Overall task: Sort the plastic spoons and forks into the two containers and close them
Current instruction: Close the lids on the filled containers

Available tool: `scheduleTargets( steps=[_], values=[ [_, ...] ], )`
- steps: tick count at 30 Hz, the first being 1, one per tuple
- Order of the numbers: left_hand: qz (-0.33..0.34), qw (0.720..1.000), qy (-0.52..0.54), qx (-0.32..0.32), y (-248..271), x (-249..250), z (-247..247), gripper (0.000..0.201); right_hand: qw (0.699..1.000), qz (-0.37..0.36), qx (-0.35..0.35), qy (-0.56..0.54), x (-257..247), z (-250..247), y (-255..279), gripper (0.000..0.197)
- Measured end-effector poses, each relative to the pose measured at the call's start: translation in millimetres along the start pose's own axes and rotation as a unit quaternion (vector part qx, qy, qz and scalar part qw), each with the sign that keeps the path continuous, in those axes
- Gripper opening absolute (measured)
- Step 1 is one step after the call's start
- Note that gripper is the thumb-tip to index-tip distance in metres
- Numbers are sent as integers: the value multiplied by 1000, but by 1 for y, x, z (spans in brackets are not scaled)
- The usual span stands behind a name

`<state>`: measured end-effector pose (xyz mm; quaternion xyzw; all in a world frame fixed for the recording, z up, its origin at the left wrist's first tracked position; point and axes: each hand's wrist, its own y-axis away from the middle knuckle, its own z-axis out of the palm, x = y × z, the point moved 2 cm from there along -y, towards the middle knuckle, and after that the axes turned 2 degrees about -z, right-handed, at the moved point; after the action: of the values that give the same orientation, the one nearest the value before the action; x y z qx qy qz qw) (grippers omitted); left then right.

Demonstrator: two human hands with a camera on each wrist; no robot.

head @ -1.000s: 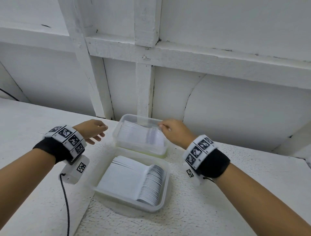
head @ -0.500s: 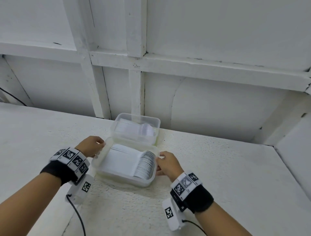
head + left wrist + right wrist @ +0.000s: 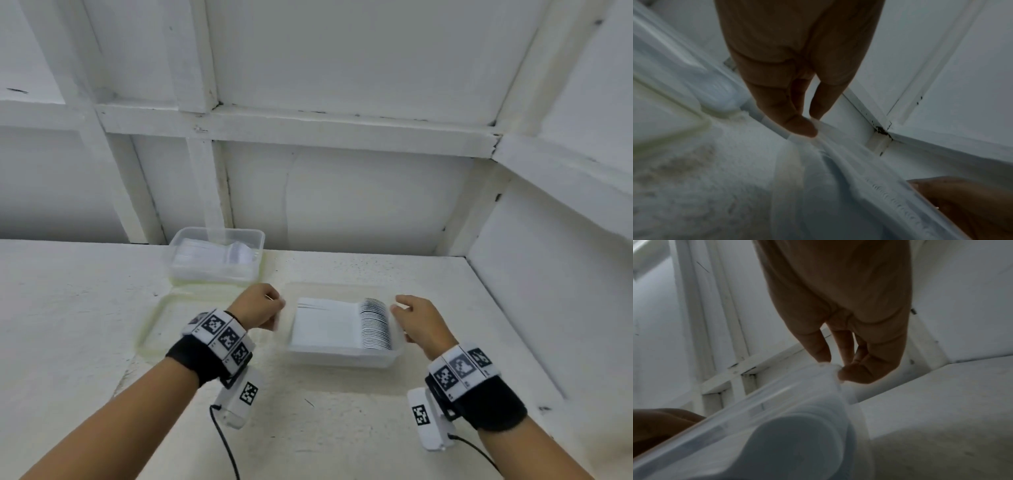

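Observation:
A clear plastic container (image 3: 342,358) holding a neat row of white spoons (image 3: 375,325) sits mid-table. My left hand (image 3: 272,306) pinches its left rim, and the left wrist view shows thumb and finger (image 3: 803,128) closed on the rim (image 3: 840,155). My right hand (image 3: 402,313) pinches the right rim, with fingertips (image 3: 851,373) on the container's corner (image 3: 828,369) and the spoons (image 3: 797,443) just below. A second clear container (image 3: 215,270) with white cutlery, blurred, stands at the back left. A flat clear lid (image 3: 152,330) lies on the table left of my left wrist.
White panelled walls close the table at the back (image 3: 342,205) and on the right (image 3: 548,274). The rough white tabletop (image 3: 325,428) stretches toward me and to the left. Camera cables hang from both wrists.
Both hands took the spoon container by its ends and moved it to the right, away from the back container. A flat lid now shows on the table where it stood.

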<state>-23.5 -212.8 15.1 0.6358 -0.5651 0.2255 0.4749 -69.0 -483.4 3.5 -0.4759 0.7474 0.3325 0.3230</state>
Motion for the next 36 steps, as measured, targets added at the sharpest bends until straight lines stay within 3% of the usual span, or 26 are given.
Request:
scheduleTargets(
  steps=[6,10,12,15,17,22,27,32,36],
  values=[
    [5,998,-42,-52,-5,4,51,18,998,49,8,24,41,-25,12,42],
    [21,996,-75,-53,-4,0,54,13,998,48,4,44,44,-25,16,43],
    [49,986,-147,-60,-2,-4,47,18,996,39,-4,84,39,-25,19,43],
    [98,946,-305,-44,4,-22,22,29,983,5,-11,183,25,-21,25,46],
    [112,931,-346,-33,8,-41,0,38,972,-30,-11,232,10,-16,33,45],
    [60,904,-418,-71,17,-87,-43,66,950,-141,-34,275,-29,10,51,44],
    [67,878,-469,-70,24,-104,-52,48,932,-216,-80,281,-53,49,57,41],
    [147,819,-554,-36,34,-98,-55,36,916,-270,-125,267,-71,80,64,43],
    [250,797,-548,45,48,-60,-68,37,896,-309,-183,262,-80,95,62,67]
  ],
)
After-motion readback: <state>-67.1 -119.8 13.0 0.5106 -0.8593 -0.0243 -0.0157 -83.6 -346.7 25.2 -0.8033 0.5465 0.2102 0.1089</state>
